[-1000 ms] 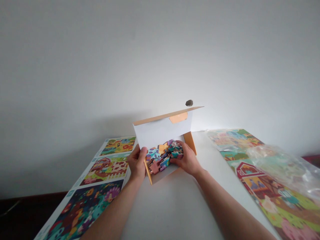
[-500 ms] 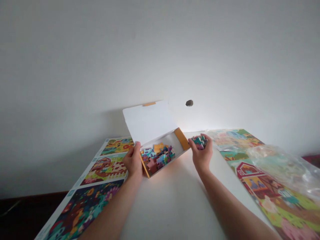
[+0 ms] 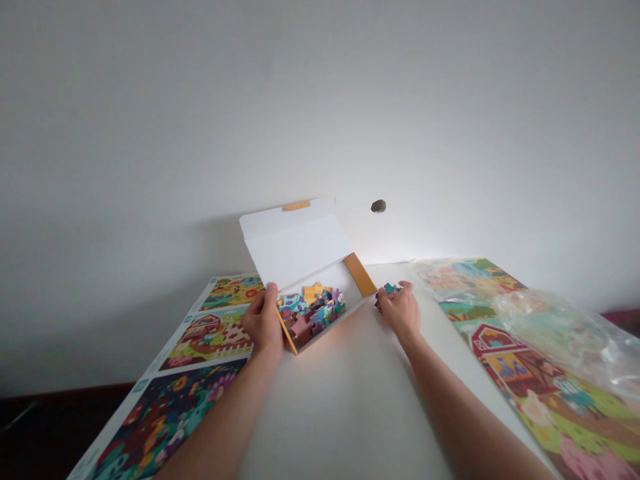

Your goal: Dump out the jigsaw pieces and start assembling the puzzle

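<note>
My left hand (image 3: 263,320) grips the left end of a cardboard box (image 3: 359,273), thumb over its edge. The box is tilted, and its white lid (image 3: 300,240) is flipped up toward the wall. Inside, a heap of colourful jigsaw pieces (image 3: 313,310) has gathered at the left end. Just right of the box, my right hand (image 3: 401,310) is closed around a small stack of teal and purple puzzle pieces (image 3: 391,289), low over the white table (image 3: 350,407). Whether the stack touches the table I cannot tell.
Along the left lies a printed picture sheet (image 3: 207,337) with several scenes. On the right are farm-scene picture sheets (image 3: 543,380), partly under a crumpled clear plastic bag (image 3: 560,327). A wall (image 3: 320,120) with a small dark hole (image 3: 379,206) rises behind the table.
My right hand has gone down and slightly left with the puzzle pieces, toward the tabletop. The box has shifted a little left in my left hand, and its lid leans slightly differently.
</note>
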